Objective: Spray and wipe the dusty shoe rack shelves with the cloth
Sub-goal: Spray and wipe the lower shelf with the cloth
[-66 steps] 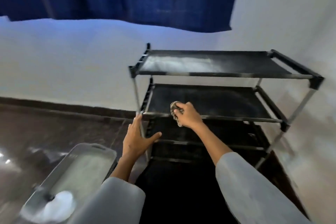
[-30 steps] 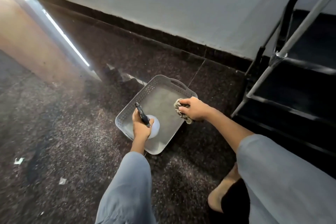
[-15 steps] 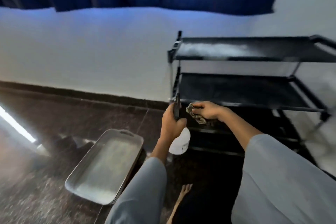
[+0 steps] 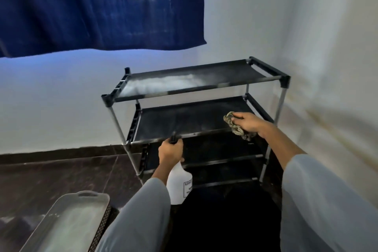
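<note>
A black shoe rack [image 4: 285, 81] with several shelves stands in the corner. Its top shelf carries a pale dusty patch [image 4: 163, 84] on the left half. My left hand [image 4: 170, 150] grips the black trigger head of a white spray bottle [image 4: 179, 184], its nozzle level with the front rail of the second shelf [image 4: 184, 120]. My right hand [image 4: 248, 121] holds a crumpled patterned cloth [image 4: 235, 126] over the right front part of that second shelf. Whether the cloth touches the shelf is unclear.
A grey plastic basket [image 4: 61, 221] sits on the dark stone floor at the lower left. White walls close in behind and to the right of the rack. A dark blue curtain [image 4: 98, 6] hangs above the back wall.
My left hand took the spray bottle out of the basket and raised it to the second shelf. My right hand carried the cloth to the shelf's right side.
</note>
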